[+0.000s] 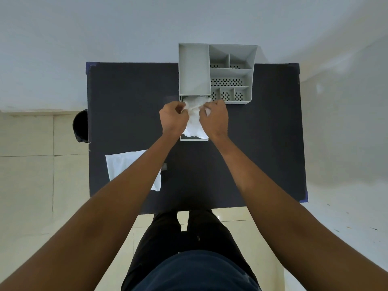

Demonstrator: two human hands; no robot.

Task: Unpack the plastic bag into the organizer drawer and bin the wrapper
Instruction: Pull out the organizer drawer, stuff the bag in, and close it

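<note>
A grey organizer (194, 70) with several compartments stands at the far edge of the dark table (262, 143). Its drawer (194, 139) is pulled out toward me below the left compartment. A crumpled white plastic bag (194, 120) lies over the open drawer. My left hand (173, 118) grips the bag's left side and my right hand (215, 119) grips its right side, both with fingers closed near the bag's far end. What is inside the bag is hidden.
A flat white wrapper or sheet (121, 164) lies on the table's near left, partly under my left forearm. A dark round bin (80, 126) stands on the floor by the table's left edge. A small grey item (164, 166) rests near the table's middle.
</note>
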